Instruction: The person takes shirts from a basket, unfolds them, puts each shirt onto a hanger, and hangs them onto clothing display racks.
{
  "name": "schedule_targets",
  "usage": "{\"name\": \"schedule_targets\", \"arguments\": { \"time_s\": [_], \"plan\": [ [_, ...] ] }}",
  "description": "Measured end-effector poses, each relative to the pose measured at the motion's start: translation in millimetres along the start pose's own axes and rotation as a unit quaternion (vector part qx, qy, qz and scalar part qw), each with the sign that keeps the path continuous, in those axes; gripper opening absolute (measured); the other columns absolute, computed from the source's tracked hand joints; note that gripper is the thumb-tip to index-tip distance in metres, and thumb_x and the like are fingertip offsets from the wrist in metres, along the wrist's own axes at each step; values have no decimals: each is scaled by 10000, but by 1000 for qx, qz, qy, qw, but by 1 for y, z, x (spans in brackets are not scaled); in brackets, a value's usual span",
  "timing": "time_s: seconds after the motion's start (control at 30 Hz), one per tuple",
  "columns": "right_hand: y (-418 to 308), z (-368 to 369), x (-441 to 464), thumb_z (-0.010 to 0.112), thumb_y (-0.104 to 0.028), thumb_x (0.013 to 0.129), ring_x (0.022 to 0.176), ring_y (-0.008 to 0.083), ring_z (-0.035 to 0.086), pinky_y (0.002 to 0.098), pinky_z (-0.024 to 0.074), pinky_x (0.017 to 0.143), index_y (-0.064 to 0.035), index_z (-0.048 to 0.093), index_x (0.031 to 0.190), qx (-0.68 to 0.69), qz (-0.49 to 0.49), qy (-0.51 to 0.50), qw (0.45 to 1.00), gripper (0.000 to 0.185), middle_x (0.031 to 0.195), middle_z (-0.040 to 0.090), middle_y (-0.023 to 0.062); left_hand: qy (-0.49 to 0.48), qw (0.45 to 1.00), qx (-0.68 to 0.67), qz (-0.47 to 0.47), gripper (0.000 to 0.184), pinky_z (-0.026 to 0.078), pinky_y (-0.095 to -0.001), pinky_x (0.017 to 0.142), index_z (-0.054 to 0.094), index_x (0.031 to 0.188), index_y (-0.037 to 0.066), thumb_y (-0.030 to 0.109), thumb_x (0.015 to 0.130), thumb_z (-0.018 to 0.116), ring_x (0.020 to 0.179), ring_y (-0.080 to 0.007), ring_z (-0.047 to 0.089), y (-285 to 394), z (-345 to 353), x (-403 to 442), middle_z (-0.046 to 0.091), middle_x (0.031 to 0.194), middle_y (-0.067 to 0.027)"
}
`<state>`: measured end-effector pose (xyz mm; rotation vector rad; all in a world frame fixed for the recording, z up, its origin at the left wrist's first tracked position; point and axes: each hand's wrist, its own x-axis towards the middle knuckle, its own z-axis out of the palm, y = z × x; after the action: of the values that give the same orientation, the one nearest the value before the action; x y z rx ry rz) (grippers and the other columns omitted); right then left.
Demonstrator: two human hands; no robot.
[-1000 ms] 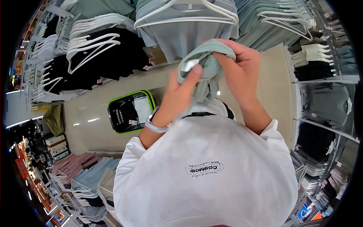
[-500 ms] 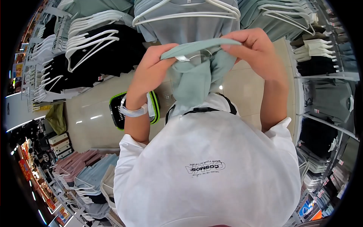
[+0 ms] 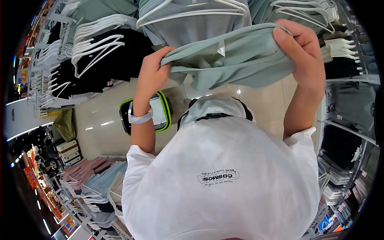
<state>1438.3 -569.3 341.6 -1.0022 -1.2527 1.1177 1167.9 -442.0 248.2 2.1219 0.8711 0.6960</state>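
A pale green garment (image 3: 240,60) is stretched between my two hands, its opening facing up toward me. My left hand (image 3: 154,74), with a watch (image 3: 140,117) on the wrist, pinches the garment's left end. The right end is gripped by my right hand (image 3: 302,52), thumb on top of the edge. Inside the opening a small white label (image 3: 221,48) shows. Just beyond the garment hangs a grey-blue shirt (image 3: 192,26) on a white hanger (image 3: 192,17).
A black basket with a green rim (image 3: 169,116) stands on the tiled floor, partly behind my left forearm. Black garments (image 3: 108,66) on white hangers hang at the left. Pink clothes (image 3: 86,172) lie at lower left. Shelves of clothes (image 3: 350,100) line the right.
The bunched green garment has been opened out and stretched wide. My hands have moved apart and upward, my right hand farther to the right.
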Motion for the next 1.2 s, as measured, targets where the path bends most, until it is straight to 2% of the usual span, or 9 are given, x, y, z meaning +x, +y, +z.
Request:
{"name": "schedule_targets", "arguments": {
  "time_s": [0.2, 0.37, 0.57, 0.73, 0.8, 0.93, 1.03, 1.17, 1.2],
  "plan": [
    [8, -49, -17, 557, -100, 855, 636, 34, 490, 191, 385, 558, 23, 617, 863, -236, -43, 15, 971, 137, 730, 595, -23, 30, 998, -32, 55, 159, 354, -190, 558, 563, 775, -36, -54, 716, 417, 607, -58, 445, 24, -18, 4, 523, 634, -23],
    [2, -90, -25, 562, -46, 818, 680, 86, 513, 210, 413, 634, 51, 566, 850, -542, -90, -30, 835, 102, 714, 557, 46, 89, 989, 20, 113, 74, 274, -204, 494, 486, 708, -23, -41, 723, 415, 553, -48, 346, 55, -9, 25, 395, 563, 6],
    [25, -147, -31, 555, -138, 861, 731, 37, 442, 188, 370, 666, -51, 481, 951, -358, -23, 75, 931, 145, 776, 486, -29, 103, 981, 112, 121, 38, 271, -219, 488, 475, 746, -17, -8, 743, 439, 546, -67, 320, 87, 11, 53, 358, 563, -15],
    [51, -169, -24, 482, -93, 906, 736, 47, 462, 204, 396, 638, 10, 467, 994, -153, -95, 119, 976, 137, 799, 487, -18, 96, 975, 141, 139, 66, 292, -222, 509, 501, 762, -25, 26, 767, 460, 569, -58, 340, 106, 24, 69, 393, 572, 3],
    [43, -169, -26, 659, -111, 754, 745, 92, 532, 225, 437, 684, 31, 593, 939, -102, -19, 86, 991, 243, 824, 600, 35, 108, 979, 119, 124, 94, 299, -215, 516, 528, 780, -30, 34, 777, 460, 577, -51, 354, 102, 16, 75, 425, 592, 20],
    [16, -187, -33, 710, -158, 709, 788, 121, 542, 279, 446, 733, 29, 598, 1014, -397, 28, -202, 895, 375, 867, 622, 43, 102, 985, 109, 81, 177, 329, -179, 613, 585, 846, -49, 43, 789, 445, 673, -44, 426, 103, -5, 94, 519, 718, 39],
    [2, -178, -28, 671, -122, 733, 809, 128, 548, 271, 442, 743, 29, 590, 1039, -564, 130, -238, 780, 350, 876, 625, 47, 94, 987, 130, 17, 208, 346, -169, 706, 594, 881, -52, 39, 788, 432, 759, -61, 468, 101, -7, 112, 557, 799, 14],
    [33, -233, -23, 601, -99, 783, 813, 125, 553, 266, 439, 751, 29, 587, 1047, -389, 34, -194, 900, 294, 879, 625, 38, 93, 985, 140, 35, 232, 365, -186, 741, 617, 919, -39, 49, 800, 438, 804, -77, 499, 88, -4, 137, 582, 843, -2],
    [44, -253, -23, 563, -94, 808, 818, 120, 554, 262, 435, 763, 23, 588, 1053, -352, 27, -122, 928, 272, 882, 625, 35, 114, 983, 140, 37, 229, 335, -184, 637, 624, 918, -28, 65, 800, 450, 701, -51, 451, 95, 7, 142, 543, 753, 26]
  ]
}}
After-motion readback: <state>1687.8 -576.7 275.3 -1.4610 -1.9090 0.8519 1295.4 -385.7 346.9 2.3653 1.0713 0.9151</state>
